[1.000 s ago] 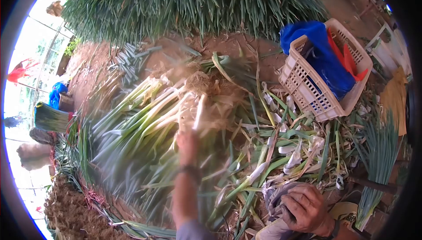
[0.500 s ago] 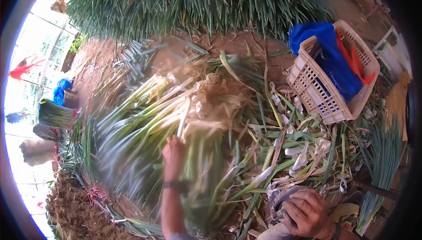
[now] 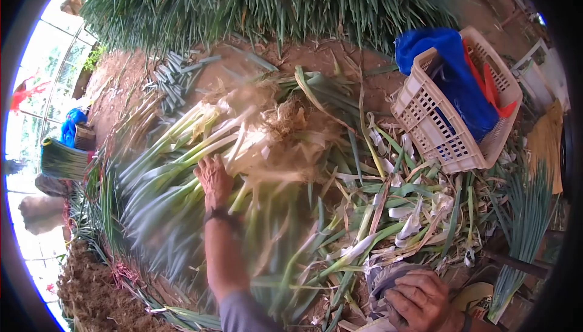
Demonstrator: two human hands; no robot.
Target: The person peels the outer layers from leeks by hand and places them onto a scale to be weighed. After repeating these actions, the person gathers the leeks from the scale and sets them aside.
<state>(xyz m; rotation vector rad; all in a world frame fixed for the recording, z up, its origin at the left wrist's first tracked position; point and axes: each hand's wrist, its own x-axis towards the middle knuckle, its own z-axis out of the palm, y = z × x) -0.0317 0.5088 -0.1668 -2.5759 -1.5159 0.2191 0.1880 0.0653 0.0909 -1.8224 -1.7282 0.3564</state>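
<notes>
The left hand (image 3: 214, 181) is resting on green onions (image 3: 176, 165) lying heaped on the ground (image 3: 121, 83), its grip impossible to tell, while the right hand (image 3: 420, 298) is resting, fingers curled, against grey cloth (image 3: 381, 278), any hold hidden.

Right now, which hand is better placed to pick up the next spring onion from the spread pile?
Probably the left hand: it is already at the spread spring onions, while the right hand sits apart from them, low at the right.
</notes>
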